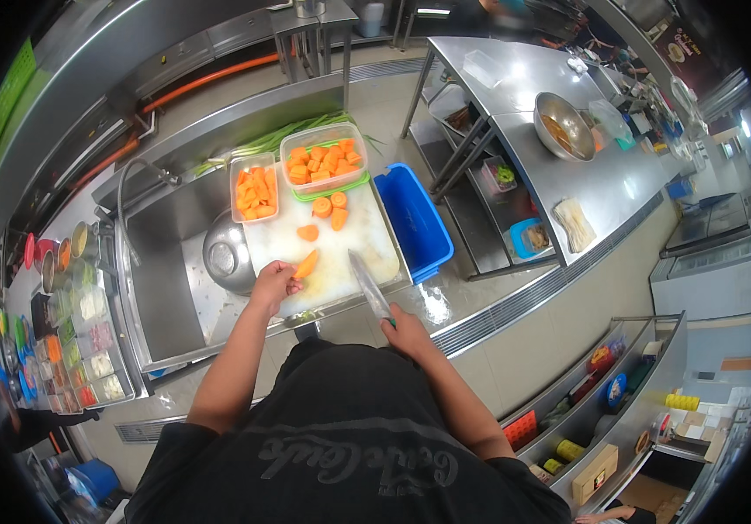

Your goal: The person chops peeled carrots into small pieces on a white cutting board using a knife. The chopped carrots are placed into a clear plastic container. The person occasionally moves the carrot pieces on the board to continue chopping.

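Observation:
A carrot piece (306, 264) is pinched in the fingers of my left hand (275, 285), above the white cutting board (349, 236). My right hand (407, 331) grips the green handle of a kitchen knife (367, 283), its blade pointing away from me over the board. One carrot chunk (308, 232) lies alone on the board, and several thick carrot pieces (331, 208) sit together farther back. Behind them, a clear plastic container (323, 180) holds orange carrot chunks. A smaller container (255, 196) to its left holds narrower carrot pieces.
An upturned steel bowl (228, 255) lies left of the board, in the steel sink (159, 288). Green onions (283, 139) lie behind the containers. A blue plastic bin (416, 219) stands right of the board. Farther right is a steel table (585, 177) with a metal bowl (564, 128).

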Demonstrator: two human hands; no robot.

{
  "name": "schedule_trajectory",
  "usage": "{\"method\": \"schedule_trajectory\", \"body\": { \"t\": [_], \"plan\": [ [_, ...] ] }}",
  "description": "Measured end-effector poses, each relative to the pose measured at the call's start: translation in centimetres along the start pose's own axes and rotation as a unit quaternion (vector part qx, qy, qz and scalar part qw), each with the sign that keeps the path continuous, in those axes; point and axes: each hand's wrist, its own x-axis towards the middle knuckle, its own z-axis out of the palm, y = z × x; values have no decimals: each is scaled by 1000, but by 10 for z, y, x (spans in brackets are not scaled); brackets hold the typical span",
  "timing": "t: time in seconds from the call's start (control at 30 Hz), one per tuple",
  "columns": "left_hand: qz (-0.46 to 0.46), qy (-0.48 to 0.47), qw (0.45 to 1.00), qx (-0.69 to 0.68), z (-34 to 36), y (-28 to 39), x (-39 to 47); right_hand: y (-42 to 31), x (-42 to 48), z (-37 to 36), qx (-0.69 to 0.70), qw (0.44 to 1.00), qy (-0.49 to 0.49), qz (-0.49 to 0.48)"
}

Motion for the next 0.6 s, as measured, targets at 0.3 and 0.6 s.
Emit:
{"method": "schedule_trajectory", "body": {
  "t": [0.3,0.6],
  "plan": [
    [-2,6,1000,-13,-1,0,0,-9,0,-5,-8,1000,-2,-2],
    [207,1,975,82,10,-31,-23,-59,18,-14,22,998,-42,-50]
  ]
}}
